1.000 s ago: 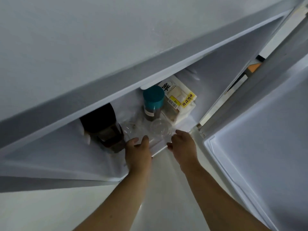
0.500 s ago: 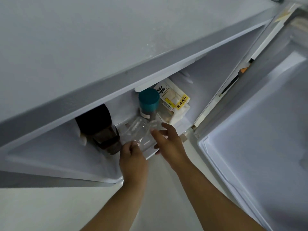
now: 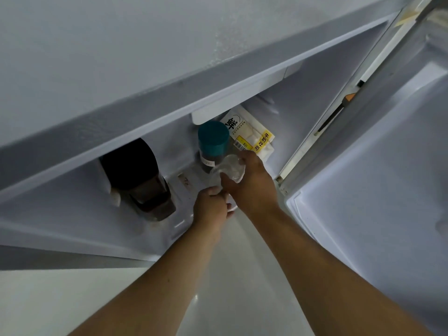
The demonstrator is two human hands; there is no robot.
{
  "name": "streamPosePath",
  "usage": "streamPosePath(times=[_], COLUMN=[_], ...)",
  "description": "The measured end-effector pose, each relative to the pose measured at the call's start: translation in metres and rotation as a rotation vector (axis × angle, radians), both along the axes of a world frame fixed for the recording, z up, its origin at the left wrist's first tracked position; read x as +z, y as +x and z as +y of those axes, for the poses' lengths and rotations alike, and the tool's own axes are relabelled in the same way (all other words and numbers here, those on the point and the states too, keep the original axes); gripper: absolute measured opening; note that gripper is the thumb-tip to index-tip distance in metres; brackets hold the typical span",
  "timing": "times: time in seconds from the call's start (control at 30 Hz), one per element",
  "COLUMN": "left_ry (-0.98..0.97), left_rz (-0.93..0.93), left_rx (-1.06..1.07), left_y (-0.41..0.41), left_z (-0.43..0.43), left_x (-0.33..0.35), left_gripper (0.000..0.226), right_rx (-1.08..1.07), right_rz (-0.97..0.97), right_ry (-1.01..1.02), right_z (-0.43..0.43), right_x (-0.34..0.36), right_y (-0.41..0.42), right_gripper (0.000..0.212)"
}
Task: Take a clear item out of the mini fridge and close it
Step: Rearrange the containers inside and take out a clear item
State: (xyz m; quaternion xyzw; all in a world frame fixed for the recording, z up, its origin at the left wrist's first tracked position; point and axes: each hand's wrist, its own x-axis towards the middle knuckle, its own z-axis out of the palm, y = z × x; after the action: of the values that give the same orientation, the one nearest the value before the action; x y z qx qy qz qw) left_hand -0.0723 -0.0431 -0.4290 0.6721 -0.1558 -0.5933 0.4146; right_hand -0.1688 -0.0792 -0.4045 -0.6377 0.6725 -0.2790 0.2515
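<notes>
The right hand is now closing its fingers around the clear plastic cup, which half a second ago was lying flat near the shelf's front edge and is now tipping up off it. The left hand is curling shut at the cup's lower end, steadying it. Just behind are the teal-capped jar and a bread packet; a dark jar is standing well left. The mini fridge door is hanging open, so closing is probably the remaining step.

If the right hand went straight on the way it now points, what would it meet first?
Probably the white bread bag, just beyond the right hand, which holds the clear item. Depth is unclear.
</notes>
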Motion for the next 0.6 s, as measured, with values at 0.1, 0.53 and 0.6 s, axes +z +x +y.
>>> streamPosePath(times=[0.1,0.53,0.6], left_ry=[-0.043,-0.250,-0.287], left_rz=[-0.019,0.015,0.012], left_rx=[0.128,0.441,0.516], left_y=[0.002,0.032,0.041], left_z=[-0.004,0.046,0.055], left_x=[0.000,0.053,0.072], left_gripper=[0.034,0.028,0.040], right_rx=[0.087,0.311,0.426], right_rz=[0.176,0.057,0.050], right_ry=[0.009,-0.036,0.145], right_z=[0.001,0.008,-0.001], right_x=[-0.009,0.097,0.117], right_y=[0.000,0.067,0.095], right_gripper=[0.069,0.024,0.040])
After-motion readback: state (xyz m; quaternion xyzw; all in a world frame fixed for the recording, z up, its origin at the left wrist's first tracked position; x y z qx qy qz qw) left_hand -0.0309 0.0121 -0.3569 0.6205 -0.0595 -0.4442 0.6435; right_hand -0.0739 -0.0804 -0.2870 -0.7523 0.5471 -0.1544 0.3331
